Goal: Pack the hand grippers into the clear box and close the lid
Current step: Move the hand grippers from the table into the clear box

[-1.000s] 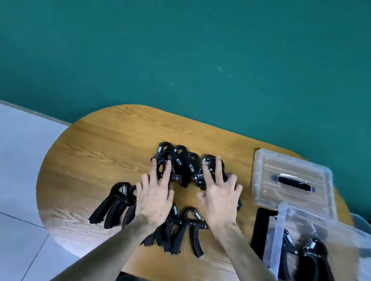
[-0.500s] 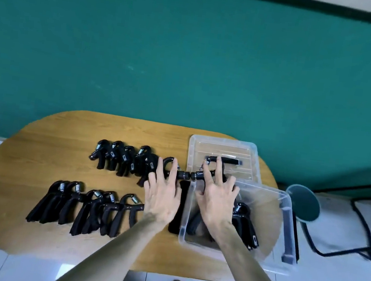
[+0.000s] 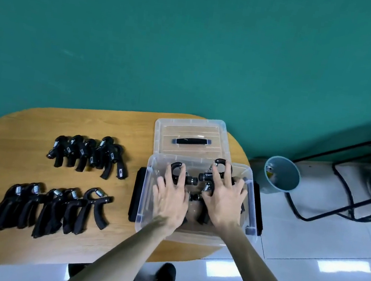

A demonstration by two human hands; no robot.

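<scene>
Both hands, left hand (image 3: pixel 170 199) and right hand (image 3: pixel 223 200), seemingly clasp hand grippers (image 3: pixel 208 176) inside clear box (image 3: pixel 251 201).

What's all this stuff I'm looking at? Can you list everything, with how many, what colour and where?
Table: one, wooden, oval, against the wall.
Clear box: one, transparent with black side latches, at the table's right end.
Lid: one, clear with a black handle, flat on the table behind the box.
Hand grippers on the table: two clusters, black with metal springs, count unclear; a far row and a near row.
Hand grippers in the box: several, black, partly hidden.
Bin: one, grey-blue, on the floor at right.
Wall: green.
Shoe: black, below.
Left hand and right hand: each lowering a gripper into the box.
</scene>
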